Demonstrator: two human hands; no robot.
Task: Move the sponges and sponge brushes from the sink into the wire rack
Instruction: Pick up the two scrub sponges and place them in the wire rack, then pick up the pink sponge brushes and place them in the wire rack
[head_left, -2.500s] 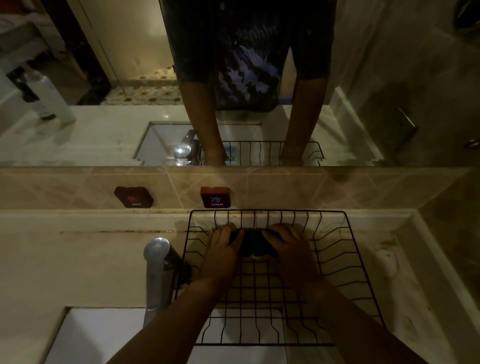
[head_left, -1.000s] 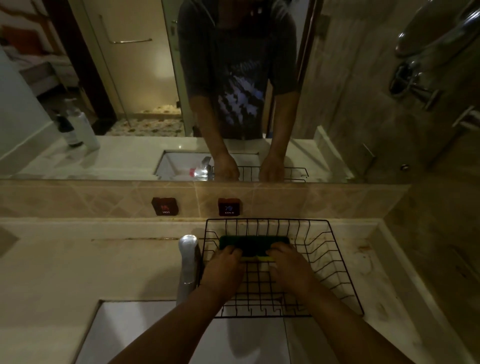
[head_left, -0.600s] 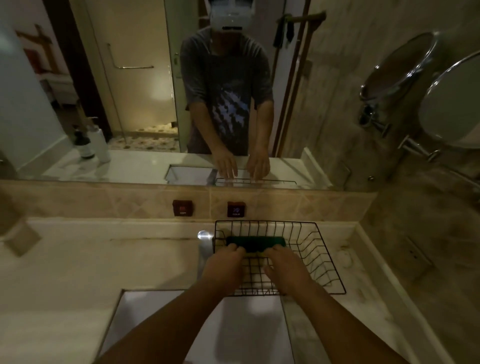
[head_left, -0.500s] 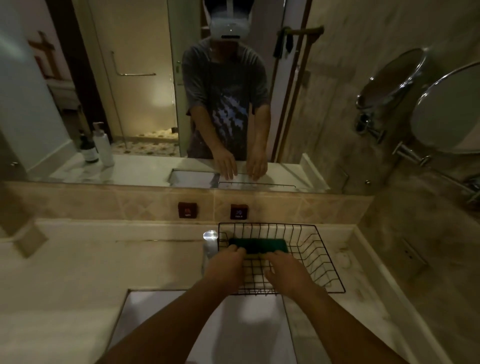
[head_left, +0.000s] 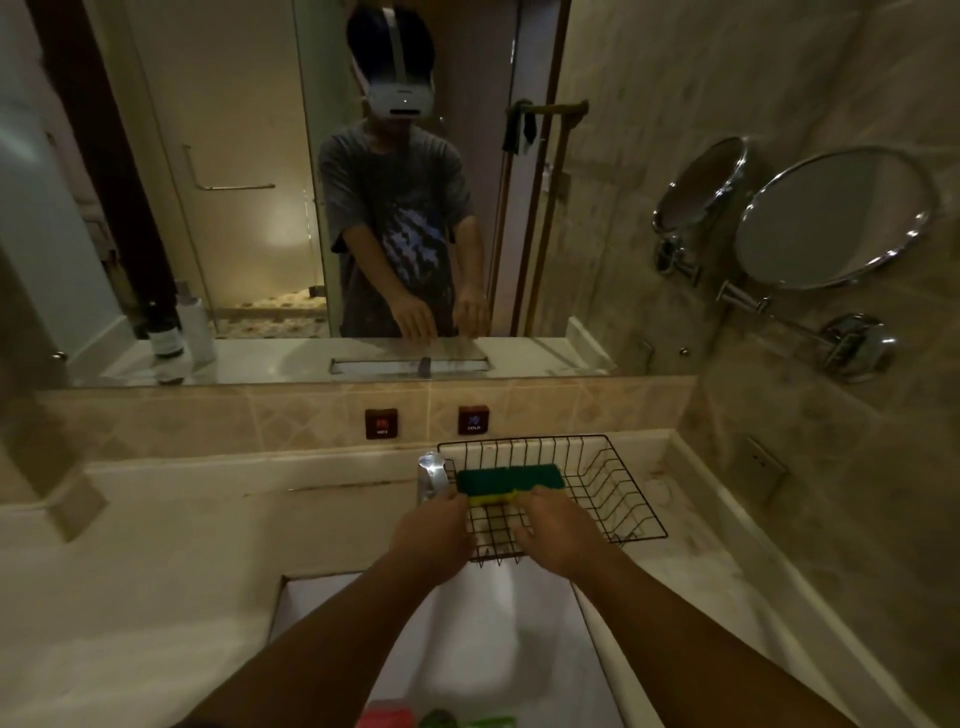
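A green sponge (head_left: 509, 479) with a yellow underside lies in the far left part of the black wire rack (head_left: 618, 493), which stands on the counter behind the sink (head_left: 332, 649). My left hand (head_left: 434, 535) and my right hand (head_left: 558, 530) sit side by side over the rack's front, fingertips at the sponge's near yellow edge. In the wall mirror both hands show loose, extended fingers. At the bottom edge of the view, a red object (head_left: 387, 717) and green pieces (head_left: 488, 721) lie in the sink, mostly cut off.
A chrome faucet (head_left: 431, 475) rises just left of the rack. Hot (head_left: 381, 423) and cold (head_left: 472, 420) controls sit on the tiled backsplash. A round swivel mirror (head_left: 831, 218) sticks out from the right wall above a wall socket (head_left: 763, 462).
The view has tilted up and drawn back. My hands set the sponge down at the rack's far left and slid back to its near edge.
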